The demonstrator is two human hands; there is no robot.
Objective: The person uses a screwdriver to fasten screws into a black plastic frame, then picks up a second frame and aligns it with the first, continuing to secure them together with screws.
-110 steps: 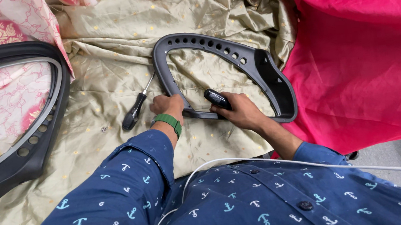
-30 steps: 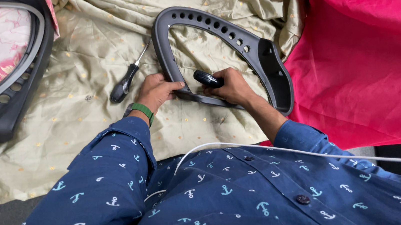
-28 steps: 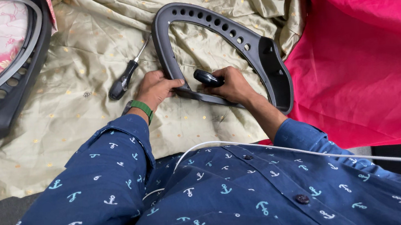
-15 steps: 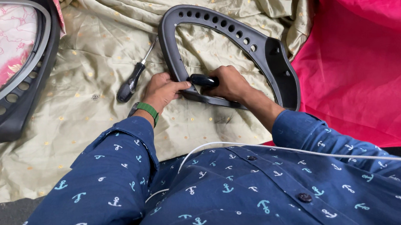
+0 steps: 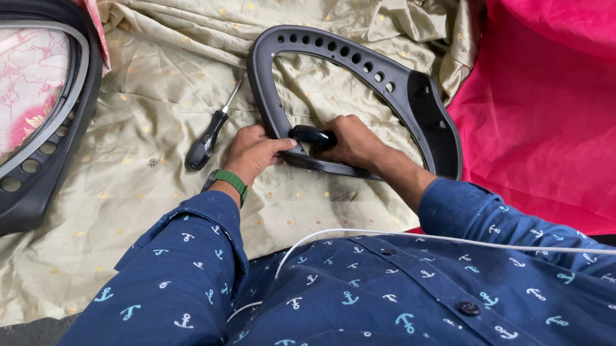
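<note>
Right hand (image 5: pixel 355 142) clamped on a black tool handle (image 5: pixel 311 135); left hand (image 5: pixel 253 152) presses the curved black frame (image 5: pixel 358 67) on beige cloth (image 5: pixel 131 178)

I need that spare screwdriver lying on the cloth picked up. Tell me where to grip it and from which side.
Take the screwdriver by its thick black handle, the end nearest the left hand. It lies flat on the beige cloth, slanted, its thin metal shaft pointing up toward the dark curved frame. Come from above and the left, where the cloth lies open; the frame and hand crowd its right side.
</note>
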